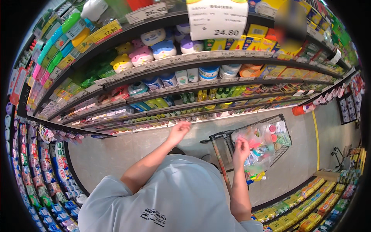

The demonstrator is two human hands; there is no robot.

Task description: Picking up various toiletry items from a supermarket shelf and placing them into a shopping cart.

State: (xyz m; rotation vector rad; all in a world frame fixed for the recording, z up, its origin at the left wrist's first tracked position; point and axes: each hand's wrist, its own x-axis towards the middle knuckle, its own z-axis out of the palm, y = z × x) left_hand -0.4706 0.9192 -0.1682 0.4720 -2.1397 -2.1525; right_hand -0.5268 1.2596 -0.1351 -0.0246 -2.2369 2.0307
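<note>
My left hand (pixel 179 131) hangs over the aisle floor in front of the lowest shelves. Its fingers are loosely curled, with nothing visible in them. My right hand (pixel 241 149) is over the near end of a dark wire shopping cart (pixel 285 118), fingers drawn together. Whether they pinch anything is hard to see; a clear plastic bag (pixel 253 133) lies right beside them. Inside the cart are bottles and packages, some with pink-red caps (pixel 272 128). A yellow bottle (pixel 256 177) shows at the cart's near side, below my right hand.
Ahead rise curved-looking shelves with price strips (pixel 174 61), holding animal-shaped containers (pixel 164 49), tubs (pixel 208 72) and boxes. A rack of packets (pixel 46 166) stands at left. Low shelves with yellow packs (pixel 301 203) are at lower right. Another cart (pixel 337 157) stands farther right.
</note>
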